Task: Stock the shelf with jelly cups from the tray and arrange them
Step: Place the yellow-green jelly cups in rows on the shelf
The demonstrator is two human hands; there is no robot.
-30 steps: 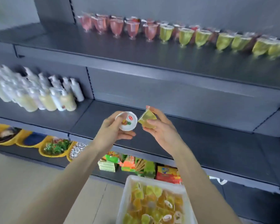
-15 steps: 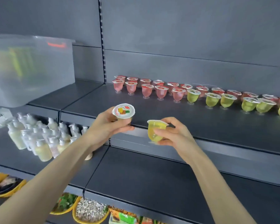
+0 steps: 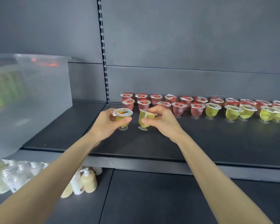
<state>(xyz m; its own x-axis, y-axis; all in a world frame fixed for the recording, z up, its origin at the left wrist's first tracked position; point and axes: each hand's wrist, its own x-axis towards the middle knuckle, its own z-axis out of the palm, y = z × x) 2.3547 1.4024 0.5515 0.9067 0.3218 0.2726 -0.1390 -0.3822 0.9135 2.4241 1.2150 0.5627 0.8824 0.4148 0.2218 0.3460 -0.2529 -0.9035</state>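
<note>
Since the left hand pinches one yellow jelly cup by its bowl and the right hand pinches a second yellow cup likewise, both stemmed feet sit just below the thumbs, at or barely above the shelf; contact cannot be told. Each should go straight down, upright and foot flat, before the pinch loosens, sparing the red jelly cups just beyond the knuckles.

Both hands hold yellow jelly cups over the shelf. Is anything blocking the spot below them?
Nothing visible. The left hand and right hand hold the yellow cups over bare shelf; red cups stand behind, the clear bin far left.
</note>
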